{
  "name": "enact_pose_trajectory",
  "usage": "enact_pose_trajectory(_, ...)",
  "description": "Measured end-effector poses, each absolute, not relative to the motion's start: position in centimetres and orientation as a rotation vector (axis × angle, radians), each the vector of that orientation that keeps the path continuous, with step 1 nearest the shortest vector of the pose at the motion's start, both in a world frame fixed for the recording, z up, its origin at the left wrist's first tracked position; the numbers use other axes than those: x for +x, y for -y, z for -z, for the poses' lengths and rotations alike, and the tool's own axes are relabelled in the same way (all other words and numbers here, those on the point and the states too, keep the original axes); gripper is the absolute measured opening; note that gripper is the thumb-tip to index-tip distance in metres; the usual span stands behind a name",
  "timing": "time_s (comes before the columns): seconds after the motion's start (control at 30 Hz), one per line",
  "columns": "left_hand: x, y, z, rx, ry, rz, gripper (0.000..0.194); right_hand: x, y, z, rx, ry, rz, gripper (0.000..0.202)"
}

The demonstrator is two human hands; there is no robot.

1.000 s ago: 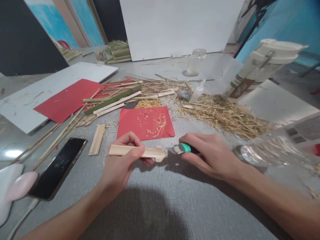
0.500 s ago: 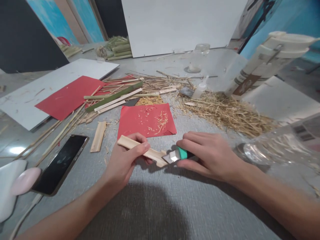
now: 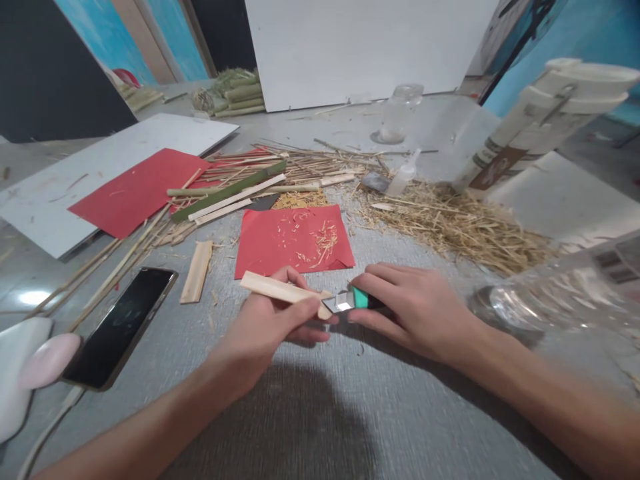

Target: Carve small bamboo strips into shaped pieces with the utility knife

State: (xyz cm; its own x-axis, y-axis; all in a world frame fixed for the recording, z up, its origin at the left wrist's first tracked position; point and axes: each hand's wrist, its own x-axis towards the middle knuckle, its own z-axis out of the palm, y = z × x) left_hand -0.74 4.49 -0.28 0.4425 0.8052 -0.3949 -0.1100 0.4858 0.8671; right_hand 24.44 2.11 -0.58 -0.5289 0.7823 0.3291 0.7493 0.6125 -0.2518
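Between the thumb and fingers of my left hand (image 3: 283, 313) lies a pale strip of split bamboo (image 3: 275, 288), slanting down to the right. My right hand (image 3: 410, 303) is wrapped round a utility knife (image 3: 360, 298) with a green and black body. Its blade meets the right end of the strip, close to my left thumb tip. Just beyond my hands is a red sheet (image 3: 290, 237) strewn with fine shavings. Another short bamboo piece (image 3: 197, 272) rests on the table to the left.
A phone (image 3: 123, 327) lies at the left with a cable by it. Thin sticks and a green bamboo strip (image 3: 235, 190) are piled behind the red sheet. Straw (image 3: 450, 223), a small squeeze bottle (image 3: 404, 175) and a clear plastic bottle (image 3: 555, 297) are at the right.
My left thumb has slid right along the bamboo strip towards the blade, and the strip has turned a little flatter. The knife has shifted slightly up and left.
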Motion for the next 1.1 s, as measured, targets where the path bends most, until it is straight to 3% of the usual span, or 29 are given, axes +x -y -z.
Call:
enact_pose_trajectory(0.3, -0.59, -4.42, 0.95, 0.940, -1.044, -0.708, 0.015, 24.12, -1.86, 0.62, -1.236, 2.417, -0.055, 0.048)
enact_pose_trajectory(0.73, -0.22, -3.81, 0.61, 1.019, -0.996, -0.644, 0.037, 23.63, -1.51, 0.39, -1.275, 2.426, 0.126, 0.050)
enact_pose_trajectory(1.1, -0.20, -4.04, 0.56, 1.051, -0.979, -0.624, 0.032, 23.67, -1.45, 0.47, -1.275, 2.441, 0.108, 0.051)
